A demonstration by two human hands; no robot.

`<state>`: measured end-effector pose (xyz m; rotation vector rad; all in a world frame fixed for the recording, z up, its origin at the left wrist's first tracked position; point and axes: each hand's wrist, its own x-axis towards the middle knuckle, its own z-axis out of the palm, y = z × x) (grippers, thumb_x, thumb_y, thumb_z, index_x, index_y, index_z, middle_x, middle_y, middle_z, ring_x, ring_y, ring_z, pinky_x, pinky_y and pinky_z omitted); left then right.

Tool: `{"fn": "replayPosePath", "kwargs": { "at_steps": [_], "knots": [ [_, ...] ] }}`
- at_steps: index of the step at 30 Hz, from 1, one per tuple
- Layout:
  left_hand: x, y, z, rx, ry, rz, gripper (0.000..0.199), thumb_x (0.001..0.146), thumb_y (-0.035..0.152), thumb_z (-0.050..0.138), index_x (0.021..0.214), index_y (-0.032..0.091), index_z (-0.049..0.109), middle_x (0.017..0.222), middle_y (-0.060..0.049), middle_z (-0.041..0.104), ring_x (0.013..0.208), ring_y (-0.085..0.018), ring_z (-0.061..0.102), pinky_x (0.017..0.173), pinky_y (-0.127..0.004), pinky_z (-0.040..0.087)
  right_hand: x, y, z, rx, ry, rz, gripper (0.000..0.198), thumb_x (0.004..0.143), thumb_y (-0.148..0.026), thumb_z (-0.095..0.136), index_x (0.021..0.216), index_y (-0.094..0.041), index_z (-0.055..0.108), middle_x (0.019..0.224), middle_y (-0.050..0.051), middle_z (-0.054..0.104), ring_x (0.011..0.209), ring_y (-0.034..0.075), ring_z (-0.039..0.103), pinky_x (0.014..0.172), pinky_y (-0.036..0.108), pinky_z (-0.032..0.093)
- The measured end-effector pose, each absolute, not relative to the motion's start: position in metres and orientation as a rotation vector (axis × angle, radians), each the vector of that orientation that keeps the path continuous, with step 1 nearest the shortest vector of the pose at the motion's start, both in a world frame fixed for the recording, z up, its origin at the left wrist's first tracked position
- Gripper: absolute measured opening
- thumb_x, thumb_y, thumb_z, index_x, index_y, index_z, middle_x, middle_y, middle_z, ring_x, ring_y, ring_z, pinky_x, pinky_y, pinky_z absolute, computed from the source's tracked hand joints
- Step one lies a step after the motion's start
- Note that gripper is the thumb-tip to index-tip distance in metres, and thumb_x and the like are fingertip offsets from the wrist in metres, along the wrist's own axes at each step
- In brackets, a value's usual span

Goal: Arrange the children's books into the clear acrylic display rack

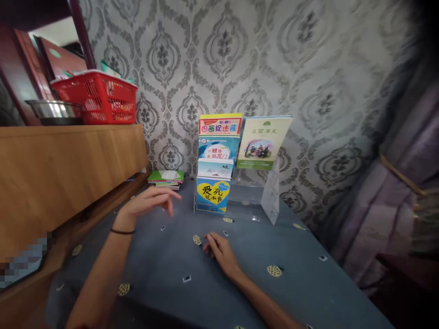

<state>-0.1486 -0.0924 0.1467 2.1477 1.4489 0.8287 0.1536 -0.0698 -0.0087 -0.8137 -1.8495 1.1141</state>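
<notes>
My left hand hovers over the left part of the table, in front of a small pile of books. Its fingers point right and bend down loosely, with nothing in them. My right hand rests low over the cloth, fingers loosely bent and holding nothing visible. Beyond it stands a clear acrylic book rack. Its left column carries a blue book with a yellow heart, a pale blue book, a teal book and a red-and-yellow book. At upper right leans a pale green book.
A blue-grey tablecloth with a pineapple pattern covers the table. To the left, a wooden cabinet bears a red plastic basket and a metal bowl. Patterned wallpaper rises behind; a curtain hangs at the right.
</notes>
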Motion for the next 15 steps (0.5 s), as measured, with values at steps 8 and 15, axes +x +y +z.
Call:
{"fn": "replayPosePath", "kwargs": {
  "at_steps": [8, 15],
  "knots": [
    [-0.173, 0.001, 0.084, 1.970, 2.403, 0.591, 0.028, 0.094, 0.018, 0.049, 0.117, 0.014, 0.064, 0.123, -0.017, 0.068, 0.116, -0.028, 0.063, 0.099, -0.041, 0.048, 0.154, -0.069, -0.008, -0.811, -1.946, 1.148, 0.065, 0.095, -0.074, 0.032, 0.091, -0.019, 0.067, 0.070, 0.004, 0.067, 0.065, 0.018, 0.063, 0.055, 0.027, 0.047],
    [-0.184, 0.054, 0.071, 2.143, 2.535, 0.536, 0.033, 0.099, 0.023, 0.045, 0.127, 0.014, 0.059, 0.141, -0.020, 0.056, 0.138, -0.031, 0.045, 0.113, -0.045, 0.035, 0.155, -0.068, -0.003, -0.850, -1.985, 1.166, 0.063, 0.096, -0.072, 0.034, 0.090, -0.020, 0.068, 0.069, 0.004, 0.067, 0.064, 0.019, 0.063, 0.056, 0.028, 0.047]
  ]
}}
